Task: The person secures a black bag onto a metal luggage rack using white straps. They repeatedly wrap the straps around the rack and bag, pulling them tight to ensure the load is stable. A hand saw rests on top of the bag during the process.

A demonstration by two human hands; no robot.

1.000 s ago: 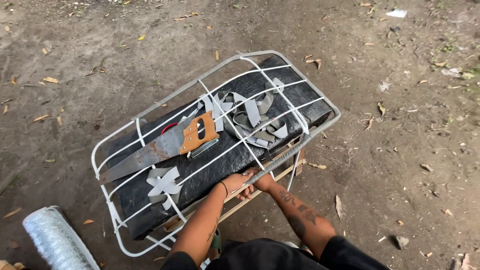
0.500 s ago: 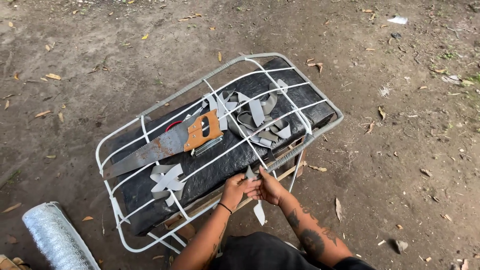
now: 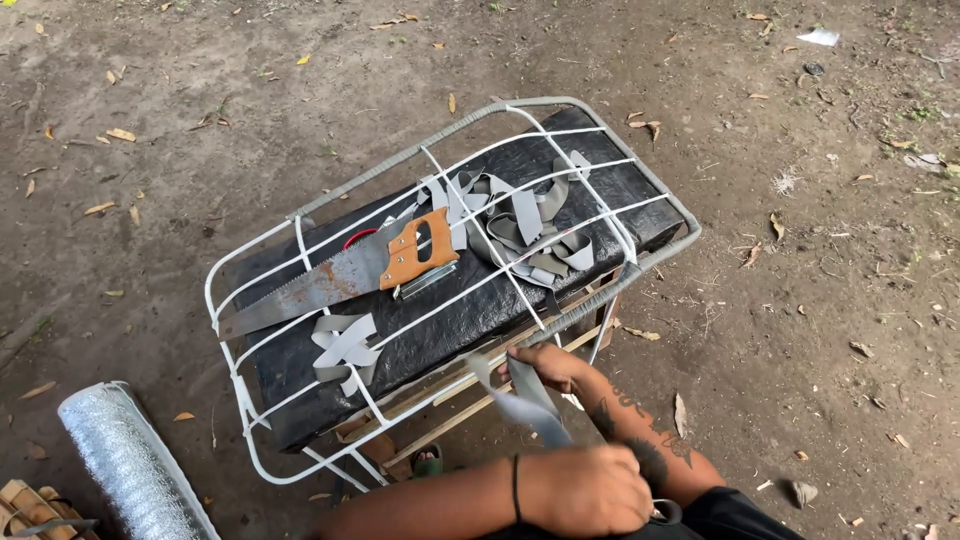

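Hands at the lower centre of the frame, both on one grey strap (image 3: 528, 400). The left hand (image 3: 590, 490), low in the frame with a dark band at its wrist, is closed in a fist around the strap's near end. The right hand (image 3: 548, 366), with a tattooed forearm, lies just under the near rail of a white wire frame (image 3: 440, 290); its fingers curl about the strap where it meets the rail, though how tightly cannot be told. The strap runs taut between the two hands.

The wire frame lies tilted across the middle of the picture over a black slab (image 3: 450, 320), on wooden slats (image 3: 470, 405) that show beneath its near edge. On the slab rest a handsaw (image 3: 350, 272) with an orange handle, blade pointing to the left, a pile of grey strap pieces (image 3: 525, 225) toward the upper right, and a smaller knot of straps (image 3: 343, 345) at lower left.

Bare earth (image 3: 200, 130) with dry leaves lies open on every side of the frame. A silver roll (image 3: 125, 465) is cut off by the lower left edge. The person's body is cut off at the bottom edge, and the left palm is hidden.
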